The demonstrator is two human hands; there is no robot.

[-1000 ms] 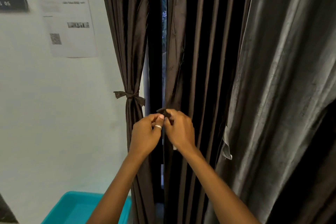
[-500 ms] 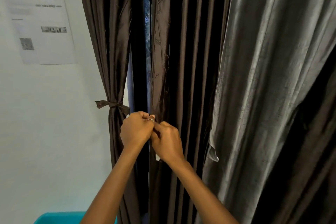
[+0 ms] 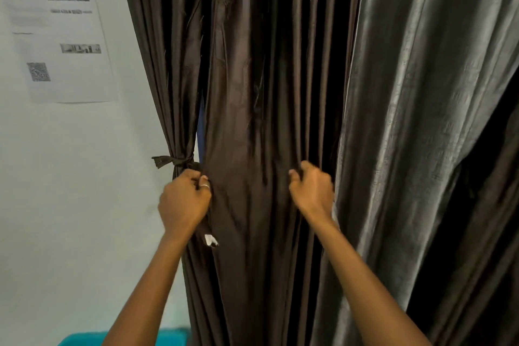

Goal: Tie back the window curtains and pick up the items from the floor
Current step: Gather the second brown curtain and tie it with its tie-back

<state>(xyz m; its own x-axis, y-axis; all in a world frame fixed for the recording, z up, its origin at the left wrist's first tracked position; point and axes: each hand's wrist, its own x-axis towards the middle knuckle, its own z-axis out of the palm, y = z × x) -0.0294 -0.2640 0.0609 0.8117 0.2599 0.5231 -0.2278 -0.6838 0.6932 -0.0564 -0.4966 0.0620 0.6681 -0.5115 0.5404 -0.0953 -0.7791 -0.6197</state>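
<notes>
A dark brown curtain panel [image 3: 252, 126] hangs straight in front of me. My left hand [image 3: 184, 201], with a ring on one finger, grips its left edge at waist height. My right hand [image 3: 311, 191] grips a fold of the same panel further right. To the left, a narrower brown curtain [image 3: 163, 64] is gathered by a knotted fabric tie [image 3: 174, 161], just above my left hand. A small white tag [image 3: 210, 239] shows on the panel below my left hand. No floor items are in view.
A lighter grey-brown curtain [image 3: 421, 121] hangs at the right, overlapping the dark panel. A printed paper sheet [image 3: 61, 36] is stuck on the pale wall at the left. A turquoise plastic bin [image 3: 84, 338] peeks in at the bottom left, beside my left forearm.
My hands were together pinching at the curtain's edge; they have now moved apart, the right hand sliding right across the panel. The view has shifted and the window gap has nearly closed.
</notes>
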